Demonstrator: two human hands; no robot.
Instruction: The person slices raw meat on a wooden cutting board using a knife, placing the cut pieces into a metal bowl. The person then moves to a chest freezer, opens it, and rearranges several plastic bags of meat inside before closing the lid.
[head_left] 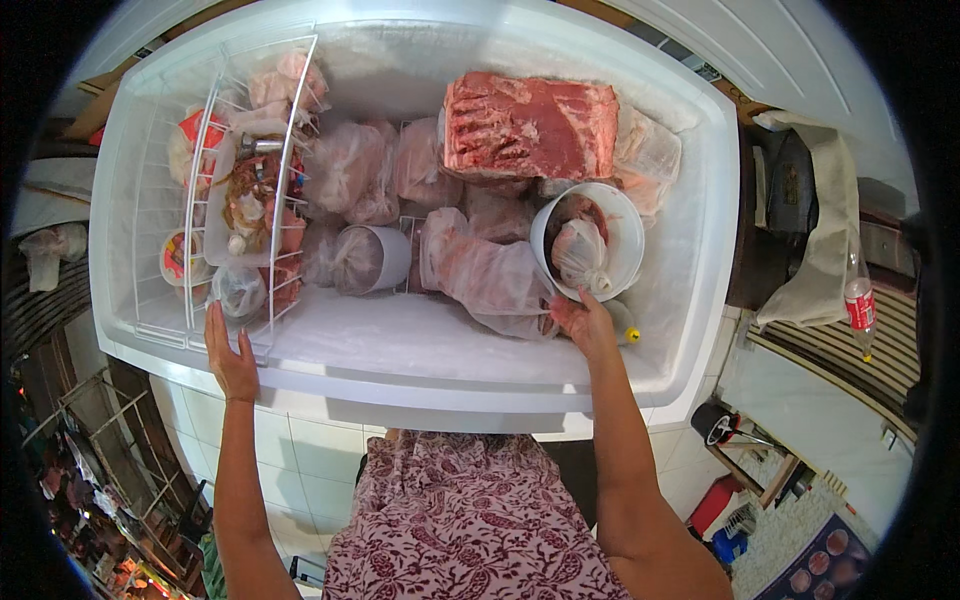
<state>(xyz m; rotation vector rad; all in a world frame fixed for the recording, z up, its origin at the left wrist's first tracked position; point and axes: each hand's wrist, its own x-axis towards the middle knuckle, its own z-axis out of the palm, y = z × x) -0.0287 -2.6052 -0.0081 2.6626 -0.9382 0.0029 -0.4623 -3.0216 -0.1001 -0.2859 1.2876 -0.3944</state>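
Note:
My left hand [231,355] is at the front of the white wire basket [310,75] on the freezer's left, fingers extended. My right hand [587,322] pinches the end of a large clear bag of meat [485,270] in the middle front. Just behind that hand, a white bucket [630,225] holds dark meat and a tied bag. The basket contains bagged items, tubs and a container of food. A large raw slab of ribbed meat [530,120] lies at the back right, with further bagged meat [340,170] left of it.
The white chest freezer [420,390] spans the view, its inner floor frosted. At right are a beige cloth [810,260], a plastic bottle [860,315] and dark benches. A metal rack [100,420] stands lower left; a pot [712,420] and red box [715,500] are lower right.

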